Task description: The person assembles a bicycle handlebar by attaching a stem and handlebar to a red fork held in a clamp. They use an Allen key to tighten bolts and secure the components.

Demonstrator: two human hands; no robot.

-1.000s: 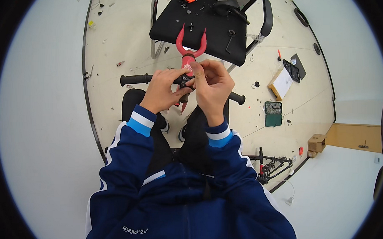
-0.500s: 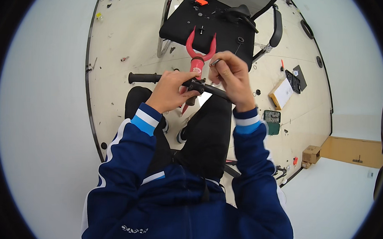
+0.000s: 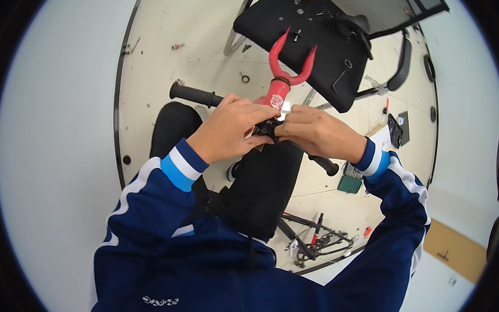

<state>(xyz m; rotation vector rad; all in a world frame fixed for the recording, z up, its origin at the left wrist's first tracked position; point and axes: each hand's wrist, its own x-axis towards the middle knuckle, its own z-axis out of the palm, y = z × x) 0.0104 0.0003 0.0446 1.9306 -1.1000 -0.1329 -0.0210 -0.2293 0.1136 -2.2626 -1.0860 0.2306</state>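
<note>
Above my knees is a bicycle handlebar (image 3: 199, 95), its black grips at the left and lower right. My left hand (image 3: 228, 128) wraps the black stem (image 3: 268, 127) at its middle, thumb below and fingers above. My right hand (image 3: 319, 132) is closed in a pinch at the stem's right side; what its fingertips hold is hidden. Just beyond the stem, a red bicycle fork (image 3: 277, 92) points away from me, its two prongs reaching the chair's front edge.
A black chair (image 3: 319, 48) ahead bears small metal parts, a black saddle-like piece and a ring-ended tool (image 3: 342, 75). A bicycle frame (image 3: 318, 238) lies on the floor to my right, beyond a green box (image 3: 349, 185). A wall stands at left.
My right hand has come down from above the bar, where it pinched a small metal piece, to the stem. The handlebar has tilted down at its right end. My view has shifted.
</note>
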